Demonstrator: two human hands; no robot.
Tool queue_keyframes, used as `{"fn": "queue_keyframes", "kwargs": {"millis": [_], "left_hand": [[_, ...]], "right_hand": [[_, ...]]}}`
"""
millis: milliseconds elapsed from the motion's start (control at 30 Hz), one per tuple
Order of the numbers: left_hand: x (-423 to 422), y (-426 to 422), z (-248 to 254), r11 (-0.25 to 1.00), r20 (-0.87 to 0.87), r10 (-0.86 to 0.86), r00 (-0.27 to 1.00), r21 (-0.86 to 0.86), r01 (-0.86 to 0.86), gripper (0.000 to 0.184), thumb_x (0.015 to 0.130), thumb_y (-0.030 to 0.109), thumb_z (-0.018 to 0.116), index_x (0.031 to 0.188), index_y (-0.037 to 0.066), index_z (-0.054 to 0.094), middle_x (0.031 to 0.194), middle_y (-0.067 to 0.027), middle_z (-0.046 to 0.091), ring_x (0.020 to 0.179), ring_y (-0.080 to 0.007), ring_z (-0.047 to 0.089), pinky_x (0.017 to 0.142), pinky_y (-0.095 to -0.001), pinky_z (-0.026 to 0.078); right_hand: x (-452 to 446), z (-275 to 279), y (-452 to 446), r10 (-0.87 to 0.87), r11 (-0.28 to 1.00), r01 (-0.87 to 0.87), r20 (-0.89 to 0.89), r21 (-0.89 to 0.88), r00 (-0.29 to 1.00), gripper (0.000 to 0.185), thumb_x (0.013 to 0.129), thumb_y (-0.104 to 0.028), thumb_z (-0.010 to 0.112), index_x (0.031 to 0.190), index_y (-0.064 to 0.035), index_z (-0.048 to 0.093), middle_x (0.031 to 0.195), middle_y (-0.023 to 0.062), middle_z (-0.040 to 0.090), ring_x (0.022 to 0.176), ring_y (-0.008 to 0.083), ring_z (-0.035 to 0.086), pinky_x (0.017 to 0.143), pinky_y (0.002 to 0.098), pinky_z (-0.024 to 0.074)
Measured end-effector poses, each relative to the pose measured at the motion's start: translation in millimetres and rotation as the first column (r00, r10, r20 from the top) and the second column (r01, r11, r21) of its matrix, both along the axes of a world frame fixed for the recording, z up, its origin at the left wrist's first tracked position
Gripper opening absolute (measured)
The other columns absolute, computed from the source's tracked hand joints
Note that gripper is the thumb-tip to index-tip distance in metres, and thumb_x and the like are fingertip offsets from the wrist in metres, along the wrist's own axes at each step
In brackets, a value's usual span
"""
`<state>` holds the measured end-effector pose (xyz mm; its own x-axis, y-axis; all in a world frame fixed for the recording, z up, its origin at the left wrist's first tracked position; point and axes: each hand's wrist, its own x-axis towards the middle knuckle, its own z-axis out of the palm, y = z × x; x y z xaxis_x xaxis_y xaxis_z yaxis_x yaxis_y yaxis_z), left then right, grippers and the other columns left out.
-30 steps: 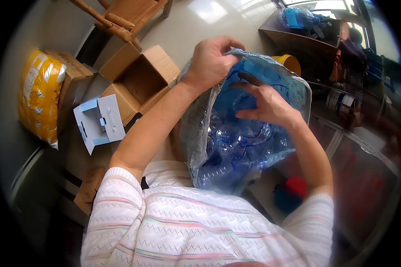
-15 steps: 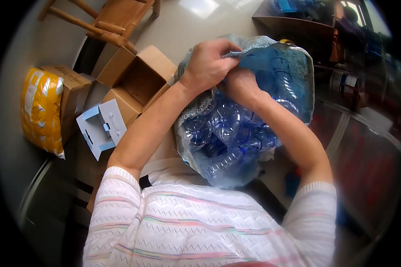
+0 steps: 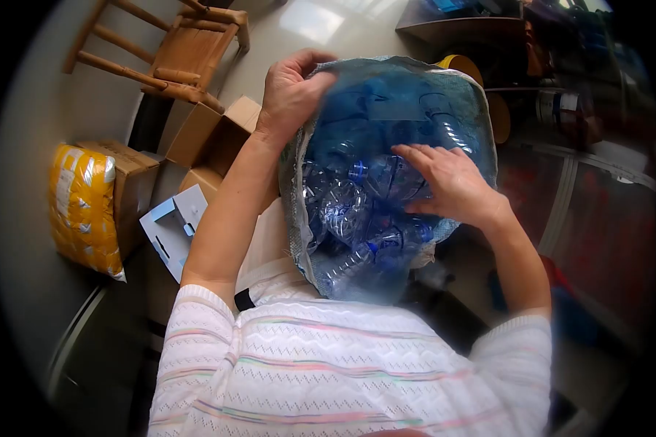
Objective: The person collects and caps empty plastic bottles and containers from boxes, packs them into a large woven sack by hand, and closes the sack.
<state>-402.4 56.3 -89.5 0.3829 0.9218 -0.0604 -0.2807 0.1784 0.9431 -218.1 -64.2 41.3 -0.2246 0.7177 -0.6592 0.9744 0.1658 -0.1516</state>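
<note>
A blue-lined woven sack (image 3: 490,116) stands in front of me, its mouth spread wide. Inside lie several clear plastic bottles (image 3: 342,207) with blue caps. My left hand (image 3: 290,93) is closed on the sack's upper left rim, thumb inside the mouth. Over the bottles at the right of the opening is my right hand (image 3: 459,182), fingers and thumb apart. Just past its fingertips lies one clear bottle (image 3: 392,177), cap pointing left; whether the fingers touch it I cannot tell.
To the left are an open cardboard box (image 3: 197,142), a white and light-blue carton (image 3: 169,231), and a yellow taped parcel (image 3: 84,207) against another box. A wooden chair (image 3: 189,54) stands at the upper left. Shelving (image 3: 463,30) and a yellow round object (image 3: 463,67) are beyond the sack.
My hands, together at the sack's upper rim before, are now apart. The left has shifted left along the rim; the right has moved right and down over the bottles. The mouth is wider.
</note>
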Motion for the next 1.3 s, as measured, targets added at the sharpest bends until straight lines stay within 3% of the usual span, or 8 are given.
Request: {"fn": "queue_keyframes", "kwargs": {"millis": [333, 500, 567, 833, 867, 933, 1067, 1300], "left_hand": [[-41, -14, 42, 0.945, -0.694, -0.049, 0.718, 0.200, 0.258, 0.015, 0.084, 0.007, 0.058, 0.096, -0.001, 0.060, 0.081, -0.0019, 0.062, 0.073, -0.0060, 0.056, 0.067, -0.0178, 0.046], [-11, -47, 22, 0.976, -0.245, -0.007, 0.969, 0.209, 0.060, 0.011, 0.084, 0.004, 0.056, 0.091, -0.003, 0.061, 0.076, -0.0034, 0.062, 0.068, -0.0050, 0.053, 0.060, -0.0189, 0.043], [2, -58, 22, 0.909, -0.376, 0.085, 0.923, 0.408, 0.082, 0.011, 0.082, 0.005, 0.058, 0.090, -0.003, 0.061, 0.068, -0.0050, 0.061, 0.063, -0.0054, 0.053, 0.058, -0.0207, 0.043], [22, -47, 12, 0.776, -0.423, 0.236, 0.875, 0.624, 0.092, 0.013, 0.079, 0.007, 0.060, 0.090, 0.001, 0.060, 0.063, -0.0121, 0.058, 0.054, -0.0169, 0.056, 0.052, -0.0275, 0.043], [22, -47, 13, 0.790, -0.409, 0.227, 0.884, 0.608, 0.078, 0.013, 0.079, 0.007, 0.060, 0.091, 0.001, 0.060, 0.063, -0.0128, 0.058, 0.054, -0.0183, 0.057, 0.051, -0.0280, 0.043], [18, -46, 14, 0.822, -0.383, 0.216, 0.898, 0.567, 0.044, 0.015, 0.079, 0.008, 0.061, 0.092, 0.002, 0.060, 0.064, -0.0140, 0.059, 0.054, -0.0210, 0.058, 0.051, -0.0290, 0.043], [18, -52, 13, 0.749, -0.451, 0.200, 0.870, 0.643, 0.161, 0.019, 0.074, 0.006, 0.062, 0.093, 0.005, 0.060, 0.072, -0.0120, 0.061, 0.058, -0.0235, 0.058, 0.054, -0.0297, 0.046], [29, -58, 4, 0.586, -0.560, 0.213, 0.801, 0.729, 0.354, 0.019, 0.067, 0.002, 0.060, 0.086, 0.007, 0.058, 0.076, -0.0096, 0.059, 0.070, -0.0265, 0.059, 0.062, -0.0352, 0.048]], "right_hand": [[8, -11, -6, -0.425, 0.849, 0.501, -0.343, 0.171, 0.838, 0.073, 0.073, -0.024, 0.067, 0.133, -0.0046, 0.030, 0.074, 0.0136, 0.059, 0.068, 0.0252, 0.062, 0.065, 0.0346, 0.0482], [-29, -109, 43, -0.643, 0.525, 0.851, -0.661, -0.013, 0.387, 0.068, 0.075, -0.024, 0.064, 0.130, 0.0031, 0.035, 0.080, 0.0193, 0.062, 0.060, 0.0228, 0.062, 0.058, 0.0308, 0.0493], [-32, -175, 65, -0.503, 0.505, 0.835, -0.711, 0.219, 0.491, 0.055, 0.072, -0.019, 0.064, 0.117, 0.0040, 0.044, 0.089, 0.0232, 0.062, 0.077, 0.0316, 0.063, 0.073, 0.0369, 0.0487], [-10, -214, 86, -0.541, 0.316, 0.895, -0.835, -0.316, -0.104, 0.028, 0.085, -0.023, 0.050, 0.101, -0.0003, 0.052, 0.090, 0.0070, 0.057, 0.078, 0.0140, 0.053, 0.064, 0.0312, 0.0458], [-36, -106, 74, -0.731, 0.492, 0.870, -0.553, -0.020, 0.401, 0.044, 0.078, -0.025, 0.058, 0.113, -0.0015, 0.046, 0.088, 0.0135, 0.060, 0.077, 0.0205, 0.059, 0.055, 0.0338, 0.0479], [-14, -85, 55, -0.712, 0.520, 0.825, -0.647, -0.223, 0.274, 0.058, 0.080, -0.026, 0.060, 0.129, -0.0033, 0.038, 0.090, 0.0150, 0.060, 0.074, 0.0179, 0.059, 0.055, 0.0284, 0.0489], [40, -29, 9, -0.328, 0.598, 0.528, -0.417, 0.602, 0.847, 0.045, 0.079, -0.021, 0.063, 0.120, -0.0090, 0.051, 0.110, 0.0126, 0.058, 0.098, 0.0288, 0.057, 0.086, 0.0358, 0.0453], [36, -60, -45, -0.418, 0.594, 0.402, -0.160, 0.697, 0.894, 0.048, 0.076, -0.027, 0.065, 0.116, -0.0039, 0.052, 0.120, 0.0138, 0.050, 0.109, 0.0308, 0.047, 0.093, 0.0383, 0.0385]]}}
